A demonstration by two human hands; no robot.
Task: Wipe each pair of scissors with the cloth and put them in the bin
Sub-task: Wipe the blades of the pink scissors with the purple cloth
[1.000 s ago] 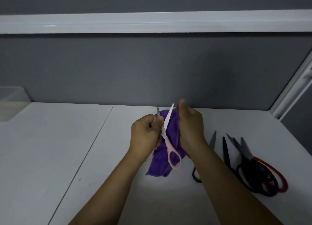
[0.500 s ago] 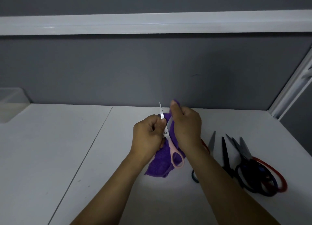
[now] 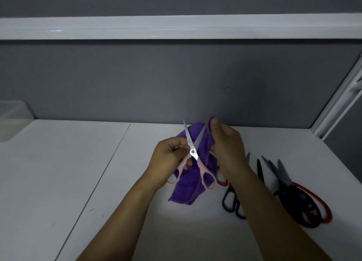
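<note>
Pink-handled scissors (image 3: pixel 193 152) stand with blades spread and tips up, above the white table. My left hand (image 3: pixel 168 159) grips them near the pivot and one handle. A purple cloth (image 3: pixel 188 184) hangs behind the scissors. My right hand (image 3: pixel 228 145) pinches the cloth's upper edge against the right blade. A clear plastic bin (image 3: pixel 11 119) sits at the far left edge of the table.
Several dark and red-handled scissors (image 3: pixel 293 198) lie in a pile on the table at the right. Another blue-handled pair (image 3: pixel 232 202) lies partly under my right forearm. A grey partition wall stands behind, with a white rail across its top.
The scissor blades have spread open again after closing. My right hand has slid with the cloth up the right blade to its tip.
</note>
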